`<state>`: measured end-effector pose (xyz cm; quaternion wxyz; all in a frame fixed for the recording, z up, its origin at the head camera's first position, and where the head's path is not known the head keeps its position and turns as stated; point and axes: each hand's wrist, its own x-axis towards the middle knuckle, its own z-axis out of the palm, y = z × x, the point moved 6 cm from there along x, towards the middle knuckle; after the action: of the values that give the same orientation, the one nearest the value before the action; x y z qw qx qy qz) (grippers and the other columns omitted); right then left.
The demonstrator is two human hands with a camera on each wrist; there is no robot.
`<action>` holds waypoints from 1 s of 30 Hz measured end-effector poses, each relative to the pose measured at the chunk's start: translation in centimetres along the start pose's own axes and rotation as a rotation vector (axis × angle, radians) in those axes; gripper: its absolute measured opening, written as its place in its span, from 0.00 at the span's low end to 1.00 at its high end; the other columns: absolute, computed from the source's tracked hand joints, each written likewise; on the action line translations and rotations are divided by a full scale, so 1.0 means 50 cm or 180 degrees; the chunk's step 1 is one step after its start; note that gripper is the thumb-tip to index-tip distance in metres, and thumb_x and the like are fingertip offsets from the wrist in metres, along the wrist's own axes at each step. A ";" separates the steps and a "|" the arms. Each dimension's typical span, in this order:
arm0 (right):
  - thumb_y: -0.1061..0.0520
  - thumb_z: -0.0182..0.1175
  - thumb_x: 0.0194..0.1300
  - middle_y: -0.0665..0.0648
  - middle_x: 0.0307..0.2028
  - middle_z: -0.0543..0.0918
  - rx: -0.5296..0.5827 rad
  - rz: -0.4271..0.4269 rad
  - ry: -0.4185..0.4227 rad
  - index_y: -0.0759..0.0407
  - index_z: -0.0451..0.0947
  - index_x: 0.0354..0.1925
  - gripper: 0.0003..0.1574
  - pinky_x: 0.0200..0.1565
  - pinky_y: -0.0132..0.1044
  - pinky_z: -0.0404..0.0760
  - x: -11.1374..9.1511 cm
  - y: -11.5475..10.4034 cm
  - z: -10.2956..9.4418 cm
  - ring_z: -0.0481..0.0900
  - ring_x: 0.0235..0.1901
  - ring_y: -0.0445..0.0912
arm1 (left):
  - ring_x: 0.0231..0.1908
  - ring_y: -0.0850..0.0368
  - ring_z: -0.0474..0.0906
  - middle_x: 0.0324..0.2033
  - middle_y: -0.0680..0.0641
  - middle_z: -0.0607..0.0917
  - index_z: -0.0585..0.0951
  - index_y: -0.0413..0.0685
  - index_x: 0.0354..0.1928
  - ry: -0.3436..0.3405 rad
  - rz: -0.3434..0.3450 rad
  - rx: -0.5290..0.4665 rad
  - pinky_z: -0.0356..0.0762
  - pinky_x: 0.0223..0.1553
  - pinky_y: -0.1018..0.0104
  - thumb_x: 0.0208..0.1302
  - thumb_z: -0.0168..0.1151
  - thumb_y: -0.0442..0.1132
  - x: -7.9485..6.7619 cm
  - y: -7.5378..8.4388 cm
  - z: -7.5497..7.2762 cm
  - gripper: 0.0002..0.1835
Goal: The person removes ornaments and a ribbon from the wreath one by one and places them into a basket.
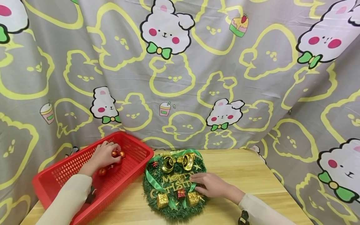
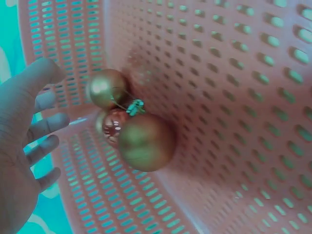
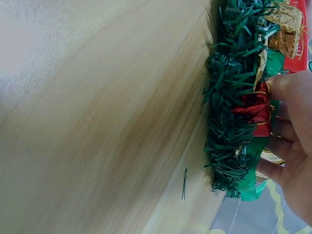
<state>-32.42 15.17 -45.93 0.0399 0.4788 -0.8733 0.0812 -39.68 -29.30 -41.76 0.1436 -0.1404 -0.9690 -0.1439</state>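
My left hand [image 1: 105, 154] reaches into a red plastic basket [image 1: 140, 149], fingers loosely bent and slightly spread. Copper-coloured Christmas baubles [image 1: 122, 154] lie in the basket beside those fingers; the left wrist view shows a larger matte bauble [image 2: 147, 142] and the hand [image 2: 24, 131] apart from it, holding nothing. On the table, my right hand [image 1: 211, 185] rests its extended fingers on the right side of a green tinsel wreath [image 1: 180, 212]. The wreath carries gold bells [image 1: 187, 161], gold "Merry Christmas" lettering and small wrapped gifts. In the right wrist view, the thumb touches near a red gift [image 3: 261, 109].
The basket stands at an angle on the left of the wooden table [image 1: 233, 162], its near corner close to the wreath. A thin green strand [image 3: 184, 184] lies on the wood. Behind the table hangs a grey curtain [image 1: 174, 125] with cartoon prints.
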 end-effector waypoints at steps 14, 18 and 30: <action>0.51 0.58 0.75 0.60 0.62 0.82 -0.0039 -0.0136 0.0142 0.61 0.80 0.62 0.24 0.55 0.47 0.84 -0.001 -0.007 -0.010 0.83 0.59 0.53 | 0.40 0.49 0.68 0.34 0.46 0.83 0.84 0.47 0.42 0.0291 0.0251 0.0058 0.65 0.40 0.52 0.55 0.75 0.42 0.031 0.074 -0.058 0.14; 0.51 0.58 0.75 0.60 0.62 0.82 -0.0029 -0.0160 0.0129 0.61 0.80 0.62 0.23 0.53 0.46 0.85 -0.003 -0.009 -0.006 0.84 0.58 0.53 | 0.40 0.50 0.68 0.35 0.46 0.83 0.84 0.47 0.43 0.0353 0.0356 0.0017 0.64 0.41 0.54 0.56 0.74 0.42 0.041 0.118 -0.072 0.14; 0.51 0.59 0.75 0.59 0.63 0.81 0.0107 -0.0024 0.0038 0.59 0.80 0.63 0.24 0.42 0.30 0.78 -0.001 -0.002 -0.001 0.86 0.46 0.44 | 0.47 0.46 0.73 0.45 0.44 0.88 0.85 0.46 0.48 0.0491 0.0663 -0.0110 0.68 0.53 0.43 0.58 0.73 0.42 0.057 0.247 -0.127 0.16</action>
<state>-32.34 15.16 -45.87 0.0374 0.4823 -0.8697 0.0985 -36.91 -19.33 -32.10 0.2295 -0.2312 -0.9326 -0.1552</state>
